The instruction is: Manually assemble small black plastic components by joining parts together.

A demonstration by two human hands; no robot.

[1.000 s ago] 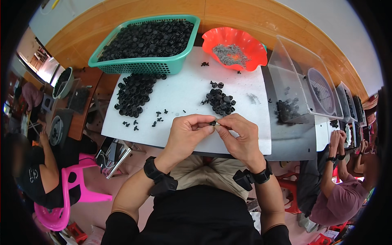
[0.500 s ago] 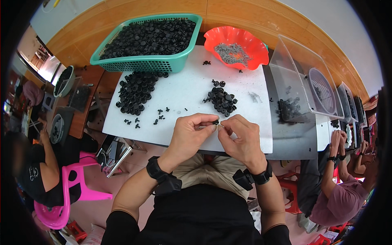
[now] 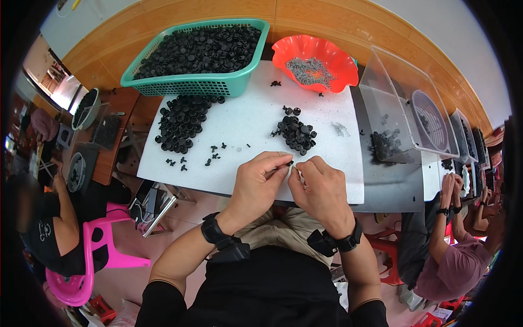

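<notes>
The bare left hand [image 3: 261, 177], bent at the fingers, pinches a small black plastic part [image 3: 290, 163] between thumb and forefinger, above the near edge of the work surface. The bare right hand [image 3: 322, 188] is just beside it, its thumb and forefinger drawn close together at the part and its other fingers curled in; the part is so small and covered that I cannot tell whether the right fingertips grip anything. A black strap with a boxy black module sits on each wrist.

Beneath the hands lies a white rectangular sheet [image 3: 239, 125]. Just beyond them is a small heap of black plastic pieces [image 3: 296, 133], with a scatter of thin grey pins [image 3: 340, 129] to its right. To the left are a few small black branched pieces [image 3: 215, 156] and a larger spread of round black caps [image 3: 182, 125].

At the far side, a green plastic basket with lattice walls [image 3: 218, 87] is heaped with black pieces, beside a red wavy-rimmed bowl [image 3: 339, 57] holding grey pins. Farther right stands a clear plastic bin [image 3: 392, 82]. Seated co-workers are at both sides, a bright pink plastic chair [image 3: 122, 256] at the left.
</notes>
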